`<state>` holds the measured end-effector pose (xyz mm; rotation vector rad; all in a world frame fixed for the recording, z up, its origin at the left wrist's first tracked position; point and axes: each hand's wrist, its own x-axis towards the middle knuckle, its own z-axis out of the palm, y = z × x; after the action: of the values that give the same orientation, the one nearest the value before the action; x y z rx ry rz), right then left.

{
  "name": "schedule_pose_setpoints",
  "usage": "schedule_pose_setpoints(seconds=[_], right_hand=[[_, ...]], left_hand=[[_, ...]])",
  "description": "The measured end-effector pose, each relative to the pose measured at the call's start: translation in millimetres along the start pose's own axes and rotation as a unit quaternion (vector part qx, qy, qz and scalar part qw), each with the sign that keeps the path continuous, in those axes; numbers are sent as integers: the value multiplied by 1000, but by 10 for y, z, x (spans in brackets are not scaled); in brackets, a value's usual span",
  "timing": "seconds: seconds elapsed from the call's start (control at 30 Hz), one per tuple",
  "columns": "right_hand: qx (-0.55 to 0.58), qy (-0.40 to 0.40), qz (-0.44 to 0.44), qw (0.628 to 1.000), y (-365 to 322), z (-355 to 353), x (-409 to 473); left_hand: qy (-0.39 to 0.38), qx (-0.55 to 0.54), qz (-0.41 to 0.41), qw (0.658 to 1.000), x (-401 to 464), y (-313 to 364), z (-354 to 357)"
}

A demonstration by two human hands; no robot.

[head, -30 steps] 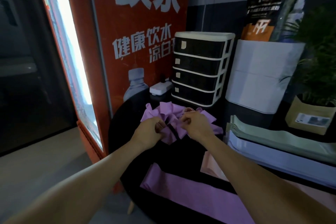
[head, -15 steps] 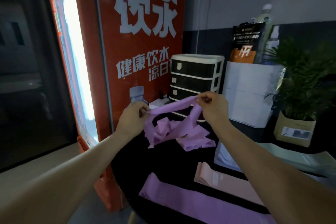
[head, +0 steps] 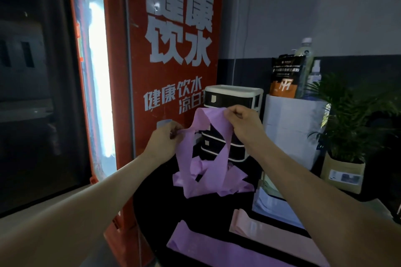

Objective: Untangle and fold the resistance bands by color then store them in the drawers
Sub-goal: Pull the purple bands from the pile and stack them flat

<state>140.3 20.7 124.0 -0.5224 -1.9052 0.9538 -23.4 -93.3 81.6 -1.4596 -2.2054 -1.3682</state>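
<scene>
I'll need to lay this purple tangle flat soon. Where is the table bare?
Bare black table lies between the purple tangle and the flat purple band. Crowded at right: pink band, stacked trays, drawer unit behind.

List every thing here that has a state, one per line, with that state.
Left hand: pinching the tangled band.
Right hand: pinching the tangled band, higher up.
Tangled band: purple, lifted, knotted, lower end bunched near the table.
Flat purple band: laid out flat on the table.
Pink band: laid flat beside it.
Drawers: visible ones closed.
Table: dark, holding the bands.
</scene>
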Motion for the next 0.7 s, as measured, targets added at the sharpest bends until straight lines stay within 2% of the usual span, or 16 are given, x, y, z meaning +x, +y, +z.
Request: schedule_pose_setpoints(seconds=[0.17, 0.23, 0.37, 0.5, 0.63, 0.7], right_hand=[[124, 14, 133, 983, 32, -26, -41], [160, 9, 157, 975, 5, -48, -50], [161, -38, 127, 978, -89, -31, -85], [133, -77, 104, 983, -165, 29, -85], [164, -61, 117, 978, -241, 15, -39], [199, -60, 128, 970, -265, -9, -14]], left_hand=[[-36, -86, -48, 994, -52, 94, -38], [-50, -116, -50, 991, -59, 117, -28], [-99, -178, -41, 978, -58, 224, 10], [-110, -210, 49, 970, -61, 429, 28], [-106, -235, 50, 965, -58, 563, 9], [-125, -298, 28, 946, -66, 626, -9]])
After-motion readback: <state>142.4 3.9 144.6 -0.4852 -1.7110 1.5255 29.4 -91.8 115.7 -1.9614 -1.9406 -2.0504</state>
